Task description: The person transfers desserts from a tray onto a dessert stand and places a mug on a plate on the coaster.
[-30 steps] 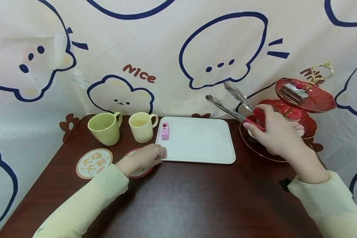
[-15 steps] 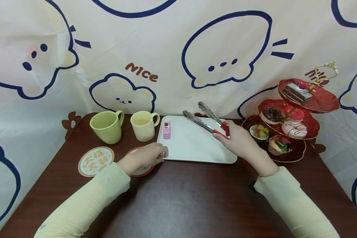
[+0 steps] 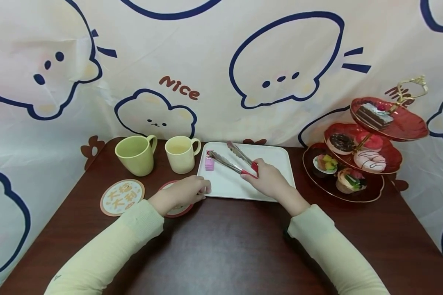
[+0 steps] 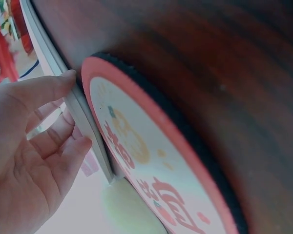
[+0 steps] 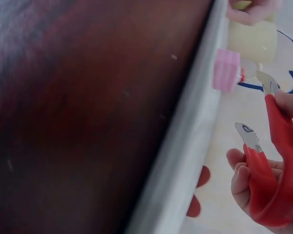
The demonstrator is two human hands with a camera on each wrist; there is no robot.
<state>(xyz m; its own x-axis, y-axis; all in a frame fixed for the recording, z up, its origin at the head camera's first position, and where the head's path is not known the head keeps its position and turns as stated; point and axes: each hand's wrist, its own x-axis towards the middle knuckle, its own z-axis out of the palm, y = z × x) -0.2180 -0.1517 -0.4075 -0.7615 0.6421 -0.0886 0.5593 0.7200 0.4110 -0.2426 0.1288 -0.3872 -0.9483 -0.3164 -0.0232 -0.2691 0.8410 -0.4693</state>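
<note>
My right hand (image 3: 267,178) grips red-handled metal tongs (image 3: 227,161) above the white tray (image 3: 275,164). Their arms are spread, with the left tip over a small pink toy cake slice (image 3: 209,165) near the tray's left side. In the right wrist view the cake (image 5: 226,70) stands a little apart from the tongs (image 5: 278,170), and nothing is between the tips. My left hand (image 3: 182,192) holds the tray's front left corner. The left wrist view shows its thumb and fingertips (image 4: 66,80) on the tray's rim (image 4: 90,129), beside a red-edged coaster (image 4: 136,131).
Left of the tray stand a pale yellow mug (image 3: 181,159) and a larger green mug (image 3: 135,157). A round coaster (image 3: 122,198) lies before them. At right, a red three-tier stand (image 3: 409,123) bears toy cakes and doughnuts. A patterned cloth (image 3: 214,61) hangs behind the table.
My right hand has carried the tongs left from beside the tiered stand and lowered them over the tray toward the pink cake. My left hand stays at the tray corner; the view shifts slightly.
</note>
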